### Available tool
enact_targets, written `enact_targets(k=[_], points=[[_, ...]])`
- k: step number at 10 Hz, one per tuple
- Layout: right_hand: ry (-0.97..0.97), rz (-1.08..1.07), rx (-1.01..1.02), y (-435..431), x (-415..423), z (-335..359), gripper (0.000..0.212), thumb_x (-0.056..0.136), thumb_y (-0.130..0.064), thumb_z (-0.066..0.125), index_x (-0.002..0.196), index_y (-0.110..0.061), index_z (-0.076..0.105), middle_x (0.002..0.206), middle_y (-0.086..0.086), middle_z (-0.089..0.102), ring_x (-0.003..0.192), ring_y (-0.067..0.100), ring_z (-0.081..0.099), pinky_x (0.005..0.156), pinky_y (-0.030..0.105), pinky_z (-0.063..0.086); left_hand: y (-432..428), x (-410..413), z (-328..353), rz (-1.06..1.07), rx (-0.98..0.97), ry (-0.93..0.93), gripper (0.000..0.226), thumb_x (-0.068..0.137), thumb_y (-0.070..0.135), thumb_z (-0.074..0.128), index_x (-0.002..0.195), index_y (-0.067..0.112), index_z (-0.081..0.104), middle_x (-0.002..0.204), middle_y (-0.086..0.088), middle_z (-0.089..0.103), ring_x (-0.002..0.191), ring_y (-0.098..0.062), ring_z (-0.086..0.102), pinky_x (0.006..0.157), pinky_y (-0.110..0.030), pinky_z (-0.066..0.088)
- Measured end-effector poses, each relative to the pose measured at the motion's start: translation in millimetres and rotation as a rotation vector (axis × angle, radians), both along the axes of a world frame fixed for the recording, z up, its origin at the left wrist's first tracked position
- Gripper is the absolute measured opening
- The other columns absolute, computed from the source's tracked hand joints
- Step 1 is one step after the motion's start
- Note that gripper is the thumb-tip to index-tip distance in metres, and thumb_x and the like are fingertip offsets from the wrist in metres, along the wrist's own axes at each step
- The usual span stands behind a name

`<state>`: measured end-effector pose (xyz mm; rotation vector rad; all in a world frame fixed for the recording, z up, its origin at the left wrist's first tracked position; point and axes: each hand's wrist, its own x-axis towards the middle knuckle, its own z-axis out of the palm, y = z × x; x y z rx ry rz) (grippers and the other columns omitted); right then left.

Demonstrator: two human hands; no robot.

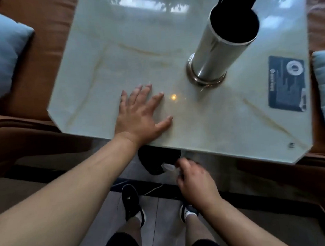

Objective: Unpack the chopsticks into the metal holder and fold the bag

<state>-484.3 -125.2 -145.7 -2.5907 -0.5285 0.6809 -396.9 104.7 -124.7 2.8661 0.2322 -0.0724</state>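
The tall metal holder (220,52) stands on the pale marble table (104,73), right of centre. Dark chopsticks (254,0) stick out of its far side, cut off by the frame's top edge. My left hand (141,114) lies flat on the table near the front edge, fingers spread, well left of the holder. My right hand (195,180) is below the table's front edge, fingers curled, pinching a small translucent bit of what looks like the clear bag (167,166). The bag is blurred and mostly hidden.
A dark blue printed card (285,83) lies near the table's right edge. A black object (157,159) sits under the front edge. Blue cushions (2,53) rest on brown seating at left and right. My feet in black shoes (131,203) stand on the tiled floor.
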Motion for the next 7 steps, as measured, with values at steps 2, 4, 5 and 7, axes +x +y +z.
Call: enact_targets(k=[2, 4, 5, 7], points=[[0.075, 0.004, -0.054, 33.8, 18.0, -119.7, 0.023, 0.097, -0.021, 0.058, 0.117, -0.023, 0.070, 0.112, 0.012, 0.076, 0.101, 0.036, 0.071, 0.083, 0.040, 0.054, 0.5, 0.8, 0.8, -0.001, 0.012, -0.074, 0.075, 0.080, 0.077, 0.051, 0.142, 0.035, 0.053, 0.158, -0.004, 0.042, 0.149, -0.028, 0.032, 0.123, -0.058, 0.016], [0.191, 0.154, -0.286, 63.8, 26.8, -238.7, 0.046, 0.112, -0.036, 0.034, 0.151, -0.020, 0.050, 0.158, 0.012, 0.051, 0.143, 0.031, 0.049, 0.120, 0.038, 0.034, -0.6, -5.7, -3.2, 0.023, 0.027, -0.165, 0.065, 0.080, 0.073, 0.054, 0.130, 0.033, 0.063, 0.141, -0.005, 0.054, 0.134, -0.032, 0.045, 0.112, -0.050, 0.033], [0.258, 0.148, -0.311, 71.5, 31.2, -269.0, 0.046, 0.110, -0.034, 0.038, 0.150, -0.017, 0.050, 0.156, 0.015, 0.052, 0.141, 0.033, 0.050, 0.118, 0.041, 0.038, 2.3, -4.7, -6.9, 0.020, 0.047, -0.209, 0.062, 0.079, 0.072, 0.054, 0.127, 0.033, 0.064, 0.137, -0.004, 0.055, 0.129, -0.031, 0.047, 0.107, -0.049, 0.036], [0.359, 0.226, -0.367, 72.9, 22.9, -287.9, 0.062, 0.096, -0.019, 0.059, 0.154, -0.022, 0.040, 0.146, 0.014, 0.055, 0.130, 0.037, 0.054, 0.105, 0.047, 0.047, 5.1, -3.2, -10.3, 0.025, 0.064, -0.252, 0.060, 0.078, 0.071, 0.054, 0.123, 0.033, 0.065, 0.133, -0.005, 0.057, 0.124, -0.031, 0.049, 0.103, -0.050, 0.036]])
